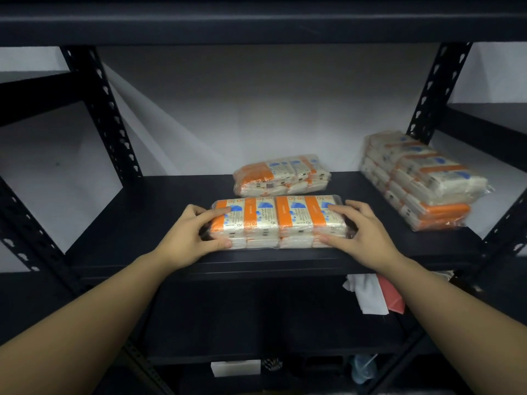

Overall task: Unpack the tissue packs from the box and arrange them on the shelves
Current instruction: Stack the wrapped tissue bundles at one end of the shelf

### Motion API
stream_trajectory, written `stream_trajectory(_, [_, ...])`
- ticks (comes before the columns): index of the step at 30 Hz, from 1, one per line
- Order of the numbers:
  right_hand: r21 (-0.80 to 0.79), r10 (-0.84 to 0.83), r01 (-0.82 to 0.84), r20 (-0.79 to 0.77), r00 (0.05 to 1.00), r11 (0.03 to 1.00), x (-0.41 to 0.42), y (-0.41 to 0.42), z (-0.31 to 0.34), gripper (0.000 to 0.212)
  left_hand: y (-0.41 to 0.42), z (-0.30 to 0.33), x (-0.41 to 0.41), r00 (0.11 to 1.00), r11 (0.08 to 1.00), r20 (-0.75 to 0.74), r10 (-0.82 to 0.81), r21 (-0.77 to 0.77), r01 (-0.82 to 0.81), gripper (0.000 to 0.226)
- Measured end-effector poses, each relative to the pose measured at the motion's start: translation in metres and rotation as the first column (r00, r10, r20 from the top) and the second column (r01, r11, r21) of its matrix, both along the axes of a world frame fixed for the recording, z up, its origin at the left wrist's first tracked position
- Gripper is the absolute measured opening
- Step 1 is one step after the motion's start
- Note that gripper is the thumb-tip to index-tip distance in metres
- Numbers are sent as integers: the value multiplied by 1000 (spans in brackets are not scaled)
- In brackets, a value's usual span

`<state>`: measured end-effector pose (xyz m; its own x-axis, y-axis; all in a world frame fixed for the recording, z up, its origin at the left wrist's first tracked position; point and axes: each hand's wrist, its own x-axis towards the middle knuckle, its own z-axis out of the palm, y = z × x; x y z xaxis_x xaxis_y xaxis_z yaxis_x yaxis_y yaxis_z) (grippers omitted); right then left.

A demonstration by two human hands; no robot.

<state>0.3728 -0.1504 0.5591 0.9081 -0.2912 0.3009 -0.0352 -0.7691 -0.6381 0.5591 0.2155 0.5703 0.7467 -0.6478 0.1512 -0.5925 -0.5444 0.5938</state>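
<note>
— Head view is looking at a dark shelf (142, 223); what are the hands doing?

— Both are gripping the front pack (281, 220), one at each end. It is lying flat near the shelf's front edge, long side facing the camera.

— How is the left hand (186, 238) sitting on it?

— Its fingers (219, 213) are curling over the top of the pack's left end, and the thumb is pressing against the front face low down. So that end is lying between fingers above and thumb below.

— And the right hand (362, 232)?

— Mirrored. Its fingers (340, 208) are lying over the top of the right end, slightly bent, and the thumb is reaching along the front face near the bottom. The pack's end is sitting inside that pinch.

— Is the pack lifting off the shelf?

— I cannot tell; its bottom edge is looking level with the shelf surface.

— What else is sitting there?

— A second pack (281, 176) is lying just behind the front one, nearer the back wall, apart from it by a narrow strip of shelf. A stack of packs (419, 181) is resting at the right end, angled, well apart from both hands.

— Anything below?

— White and red cloth (373, 297) is hanging under the shelf on the right, and a small white box (235, 367) is sitting on a lower level, dim.
</note>
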Motion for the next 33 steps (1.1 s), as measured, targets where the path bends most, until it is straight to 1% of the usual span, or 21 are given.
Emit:
stream_trajectory(2, [13,23,-23,7,1000,1000,-5,-4,-2,76,2,0,0,1000,1000,-12,-20,-10,20,73])
stream_trajectory(5, [68,66,-66,6,998,995,-8,-3,0,71,3,3,1,996,997,-76,-36,-65,31,77])
stream_trajectory(8, [108,19,-23,36,999,994,-7,0,3,65,-1,12,2,997,997,-76,-21,-73,16,78])
stream_trajectory(13, [130,-51,40,88,995,991,-13,1,11,63,-10,23,10,994,991,-103,-38,-134,24,71])
stream_trajectory(16, [115,-83,67,141,987,991,-23,-11,29,61,-31,41,18,986,975,-137,-92,-212,62,70])
stream_trajectory(20, [83,-164,150,203,965,985,-35,-34,66,59,-80,74,31,948,918,-230,-218,-377,120,60])
stream_trajectory(23, [109,-257,235,290,922,966,-46,-53,92,59,-123,99,42,928,873,-251,-274,-470,131,61])
stream_trajectory(28, [183,-412,369,389,824,911,-69,-83,120,50,-208,123,52,889,784,-256,-380,-599,163,60])
stream_trajectory(30, [187,-475,438,417,775,879,-76,-91,121,50,-247,122,57,864,763,-273,-423,-622,177,59])
stream_trajectory(33, [169,-562,554,461,686,815,-80,-100,124,51,-309,120,68,846,768,-298,-443,-613,186,56])
